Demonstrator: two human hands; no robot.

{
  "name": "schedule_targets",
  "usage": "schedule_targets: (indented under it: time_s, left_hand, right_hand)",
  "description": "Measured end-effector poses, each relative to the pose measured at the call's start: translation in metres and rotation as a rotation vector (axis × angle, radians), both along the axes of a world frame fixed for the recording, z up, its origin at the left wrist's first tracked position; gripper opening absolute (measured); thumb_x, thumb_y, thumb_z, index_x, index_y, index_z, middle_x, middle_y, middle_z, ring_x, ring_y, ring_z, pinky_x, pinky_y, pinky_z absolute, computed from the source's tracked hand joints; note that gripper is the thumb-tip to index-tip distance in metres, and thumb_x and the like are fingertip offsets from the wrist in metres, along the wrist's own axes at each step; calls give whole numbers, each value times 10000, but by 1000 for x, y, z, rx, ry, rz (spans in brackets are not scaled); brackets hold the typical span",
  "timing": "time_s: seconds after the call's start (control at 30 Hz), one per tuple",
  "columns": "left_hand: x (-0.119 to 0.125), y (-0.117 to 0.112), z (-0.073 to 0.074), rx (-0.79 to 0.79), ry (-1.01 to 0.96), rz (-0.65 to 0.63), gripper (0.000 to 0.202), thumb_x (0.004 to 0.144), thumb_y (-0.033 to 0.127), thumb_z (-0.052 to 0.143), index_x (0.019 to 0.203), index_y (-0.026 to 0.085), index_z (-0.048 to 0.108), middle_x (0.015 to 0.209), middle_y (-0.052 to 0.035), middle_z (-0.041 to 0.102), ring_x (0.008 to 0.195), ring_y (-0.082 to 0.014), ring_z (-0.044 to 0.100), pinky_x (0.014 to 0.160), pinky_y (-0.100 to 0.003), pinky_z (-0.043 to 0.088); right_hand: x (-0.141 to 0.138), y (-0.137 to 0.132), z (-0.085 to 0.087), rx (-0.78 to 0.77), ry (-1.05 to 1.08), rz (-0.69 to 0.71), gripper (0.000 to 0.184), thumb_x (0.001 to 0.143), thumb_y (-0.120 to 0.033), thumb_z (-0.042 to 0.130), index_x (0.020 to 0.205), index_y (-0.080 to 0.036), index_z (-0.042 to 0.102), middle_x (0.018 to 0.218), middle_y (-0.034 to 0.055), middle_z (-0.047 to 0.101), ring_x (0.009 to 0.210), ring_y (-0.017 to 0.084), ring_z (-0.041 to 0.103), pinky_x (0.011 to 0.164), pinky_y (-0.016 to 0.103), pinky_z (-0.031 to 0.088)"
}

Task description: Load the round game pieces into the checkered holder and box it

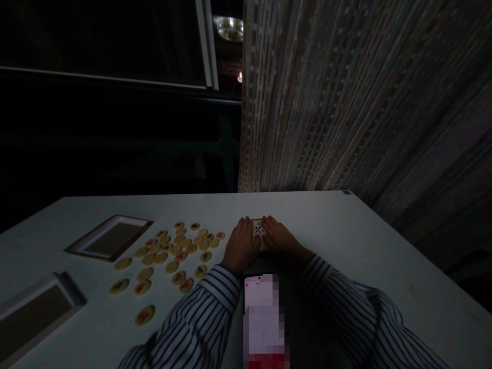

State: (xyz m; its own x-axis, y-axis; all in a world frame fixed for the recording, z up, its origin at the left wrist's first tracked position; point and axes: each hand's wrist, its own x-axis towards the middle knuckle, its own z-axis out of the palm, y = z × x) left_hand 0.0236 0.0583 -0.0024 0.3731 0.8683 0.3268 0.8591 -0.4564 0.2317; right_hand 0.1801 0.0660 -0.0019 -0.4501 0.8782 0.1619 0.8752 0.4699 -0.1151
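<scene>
Head view, dim light. L hand (242, 245) and R hand (280, 237) sit at frame centre, either side of a small tan card (259, 230) w/ black marks, which lies on the white table (346, 230). Fingers of both hands are on the card's edges, L from the left, R from the right. Whether they clamp it or just rest on it: can't tell, too dark.

Both arms are in striped sleeves (200, 318) and come up from the bottom edge. A lit phone (265, 318) is at bottom centre between the forearms, screen blurred.

Left of centre is a loose spread of round game pieces (177, 251), tan w/ red or black marks, just beside the L hand. Further left is a shallow box tray (130, 219), and a 2nd tray (38, 289) sits at the lower left edge. A ribbed curtain (346, 102) fills the upper right.
</scene>
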Motion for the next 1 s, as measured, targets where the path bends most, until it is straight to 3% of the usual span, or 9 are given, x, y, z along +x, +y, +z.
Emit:
schedule_targets:
  time_s: [0.27,0.43,0.57,0.77,0.9,1.0]
  left_hand:
    - [-4,1,-6,14,-43,27,480,843,205,274,1253,-30,357,1352,-224,347,1287,-274,253,1035,-438,274]
    - [-4,1,-6,47,-6,29,470,837,201,278,1247,-6,378,1343,-213,369,1280,-271,276,1010,-456,306]
    - [-4,-1,-3,34,12,47,472,840,213,279,1260,22,379,1354,-185,368,1284,-259,272,1011,-454,298]
    - [-2,-6,5,-36,20,111,491,842,243,285,1283,41,360,1374,-152,349,1284,-247,273,1020,-437,282]
    - [1,-7,10,-42,39,124,495,841,265,295,1278,45,368,1364,-162,360,1276,-251,283,1011,-438,286]
    - [5,-6,13,-58,50,149,489,840,308,320,1286,117,383,1346,-157,384,1258,-272,306,982,-468,306]
  right_hand:
    - [-2,-4,18,-33,-70,-4,516,850,-277,306,1324,-72,321,1397,139,307,1286,257,249,1012,495,229]
    - [-17,4,28,-35,-42,77,506,843,-229,292,1329,-88,313,1395,118,319,1281,240,263,1013,483,232]
    - [-21,9,25,-75,-7,72,493,871,-258,242,1345,-132,289,1410,98,294,1296,229,227,1013,514,206]
    - [-4,7,20,-125,18,-10,526,877,-303,245,1365,-110,242,1432,104,236,1317,241,164,1028,507,180]
    - [3,1,17,-114,18,-85,537,887,-327,223,1370,-92,222,1439,122,202,1320,237,157,1031,505,170]
    - [-1,-8,13,-55,-24,-103,546,879,-331,250,1358,-68,243,1432,140,213,1320,252,150,1029,523,155]
